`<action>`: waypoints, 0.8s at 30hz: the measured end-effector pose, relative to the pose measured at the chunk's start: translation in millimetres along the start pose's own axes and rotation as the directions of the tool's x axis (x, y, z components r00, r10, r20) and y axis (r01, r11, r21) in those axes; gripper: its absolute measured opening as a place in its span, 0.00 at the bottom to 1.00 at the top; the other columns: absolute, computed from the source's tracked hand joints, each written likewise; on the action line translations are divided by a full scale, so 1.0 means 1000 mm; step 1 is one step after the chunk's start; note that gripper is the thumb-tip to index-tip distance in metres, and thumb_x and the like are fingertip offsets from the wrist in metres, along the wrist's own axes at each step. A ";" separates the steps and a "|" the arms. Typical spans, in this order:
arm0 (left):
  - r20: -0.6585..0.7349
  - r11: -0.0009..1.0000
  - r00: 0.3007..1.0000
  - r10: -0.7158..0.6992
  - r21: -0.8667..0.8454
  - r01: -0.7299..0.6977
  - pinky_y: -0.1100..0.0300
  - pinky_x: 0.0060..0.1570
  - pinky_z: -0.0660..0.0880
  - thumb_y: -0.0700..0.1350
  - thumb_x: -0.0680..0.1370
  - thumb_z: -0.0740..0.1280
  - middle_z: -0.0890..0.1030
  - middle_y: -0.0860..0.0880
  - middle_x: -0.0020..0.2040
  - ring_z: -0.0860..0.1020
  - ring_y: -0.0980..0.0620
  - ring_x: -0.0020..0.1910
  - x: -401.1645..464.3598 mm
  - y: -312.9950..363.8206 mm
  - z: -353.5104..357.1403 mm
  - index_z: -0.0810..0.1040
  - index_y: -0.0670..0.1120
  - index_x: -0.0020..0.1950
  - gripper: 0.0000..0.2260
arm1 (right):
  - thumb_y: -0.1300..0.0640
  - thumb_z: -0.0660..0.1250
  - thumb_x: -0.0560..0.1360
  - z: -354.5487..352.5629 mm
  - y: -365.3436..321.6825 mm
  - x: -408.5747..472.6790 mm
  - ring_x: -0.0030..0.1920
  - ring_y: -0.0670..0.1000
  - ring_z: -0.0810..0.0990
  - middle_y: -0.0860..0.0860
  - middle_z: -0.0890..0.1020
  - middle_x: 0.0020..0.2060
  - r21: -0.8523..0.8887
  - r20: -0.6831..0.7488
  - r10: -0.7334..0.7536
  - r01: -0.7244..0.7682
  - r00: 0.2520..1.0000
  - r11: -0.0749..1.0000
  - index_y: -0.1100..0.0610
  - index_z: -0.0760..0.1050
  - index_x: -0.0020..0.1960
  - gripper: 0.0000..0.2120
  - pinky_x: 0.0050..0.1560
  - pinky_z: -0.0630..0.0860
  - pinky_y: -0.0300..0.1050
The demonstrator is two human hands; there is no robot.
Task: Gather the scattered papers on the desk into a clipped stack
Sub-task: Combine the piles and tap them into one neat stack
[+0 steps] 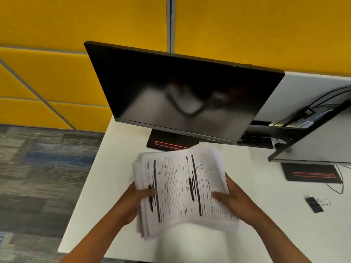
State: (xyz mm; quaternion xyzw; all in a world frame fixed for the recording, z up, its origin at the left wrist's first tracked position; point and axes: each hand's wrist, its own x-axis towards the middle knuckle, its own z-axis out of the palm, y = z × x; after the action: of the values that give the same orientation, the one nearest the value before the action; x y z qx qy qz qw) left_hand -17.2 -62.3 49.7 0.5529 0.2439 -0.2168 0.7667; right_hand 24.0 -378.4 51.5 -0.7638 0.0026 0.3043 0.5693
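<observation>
The stack of papers (182, 188) was held above the white desk (266, 215), gripped at its sides by the left hand (133, 202) and right hand (233, 200). A binder clip (315, 204), seemingly loose, lay well apart.

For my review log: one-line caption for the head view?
Both hands hold the paper stack above the desk; binder clip lies unused.

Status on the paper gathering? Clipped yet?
Gathered, not clipped. Done: the papers are collected into one uneven stack, and no loose sheets show on the desk. In hand: the left hand and right hand grip the stack's sides above the desk. Left: square the edges, then fit the binder clip, which lies untouched on the desk to the right.
</observation>
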 end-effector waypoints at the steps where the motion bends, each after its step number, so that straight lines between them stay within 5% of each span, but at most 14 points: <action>1: -0.076 0.997 0.995 0.072 0.040 -0.069 0.44 0.55 0.80 0.36 0.71 0.74 0.84 0.42 0.57 0.83 0.41 0.56 0.005 -0.003 0.007 0.79 0.47 0.62 0.20 | 0.58 0.67 0.81 0.004 0.001 0.002 0.65 0.40 0.78 0.38 0.79 0.65 -0.083 -0.048 -0.046 0.042 0.998 0.996 0.42 0.65 0.75 0.27 0.67 0.74 0.42; 4: -0.239 0.934 0.916 0.322 0.236 -0.267 0.57 0.47 0.82 0.36 0.78 0.70 0.86 0.54 0.48 0.84 0.50 0.52 0.016 0.006 0.022 0.79 0.56 0.56 0.15 | 0.59 0.68 0.80 0.015 -0.004 0.010 0.57 0.41 0.83 0.37 0.85 0.54 0.017 -0.249 -0.073 0.080 0.966 0.997 0.45 0.76 0.64 0.15 0.55 0.77 0.33; 8: -0.216 0.813 0.800 0.560 0.331 -0.480 0.64 0.46 0.81 0.39 0.74 0.74 0.85 0.62 0.49 0.83 0.58 0.52 0.032 0.021 0.033 0.76 0.58 0.59 0.19 | 0.65 0.70 0.77 0.013 -0.001 0.034 0.52 0.49 0.85 0.46 0.86 0.49 0.264 -0.513 0.007 0.150 0.858 0.953 0.55 0.80 0.59 0.12 0.50 0.82 0.41; 12: -0.218 0.832 0.820 0.529 0.324 -0.451 0.63 0.47 0.81 0.46 0.71 0.75 0.84 0.64 0.52 0.83 0.56 0.54 0.050 0.000 0.030 0.77 0.58 0.59 0.19 | 0.60 0.75 0.75 0.022 0.024 0.054 0.45 0.47 0.85 0.46 0.84 0.44 0.193 -0.550 0.041 0.079 0.834 0.978 0.60 0.80 0.59 0.14 0.37 0.79 0.33; 16: -0.268 0.843 0.802 0.533 0.248 -0.477 0.66 0.47 0.80 0.38 0.71 0.75 0.84 0.63 0.50 0.83 0.58 0.53 0.049 -0.017 0.025 0.78 0.56 0.57 0.20 | 0.65 0.75 0.74 0.022 0.042 0.053 0.47 0.38 0.84 0.44 0.84 0.50 0.121 -0.576 -0.048 0.143 0.816 0.982 0.57 0.79 0.61 0.17 0.47 0.82 0.36; 21: -0.291 0.825 0.772 0.564 0.228 -0.517 0.51 0.50 0.82 0.40 0.70 0.79 0.86 0.53 0.50 0.84 0.49 0.52 0.046 -0.015 0.026 0.83 0.62 0.51 0.18 | 0.68 0.75 0.73 0.027 0.043 0.048 0.42 0.43 0.82 0.42 0.85 0.42 0.092 -0.574 -0.098 0.182 0.813 0.979 0.63 0.80 0.56 0.13 0.40 0.78 0.33; 24: -0.271 0.781 0.732 0.625 0.233 -0.580 0.61 0.46 0.82 0.32 0.71 0.75 0.86 0.58 0.47 0.84 0.56 0.49 0.045 0.001 0.023 0.84 0.64 0.47 0.24 | 0.67 0.75 0.73 0.022 0.036 0.051 0.46 0.43 0.84 0.49 0.85 0.47 0.137 -0.574 -0.128 0.249 0.809 0.959 0.59 0.79 0.59 0.15 0.42 0.79 0.35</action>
State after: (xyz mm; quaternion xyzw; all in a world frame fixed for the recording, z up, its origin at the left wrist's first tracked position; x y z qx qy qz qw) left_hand 21.7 -86.6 28.7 0.6798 0.1623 0.1248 0.7043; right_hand 43.1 -354.7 -6.8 -0.7525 0.1243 0.0074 0.6467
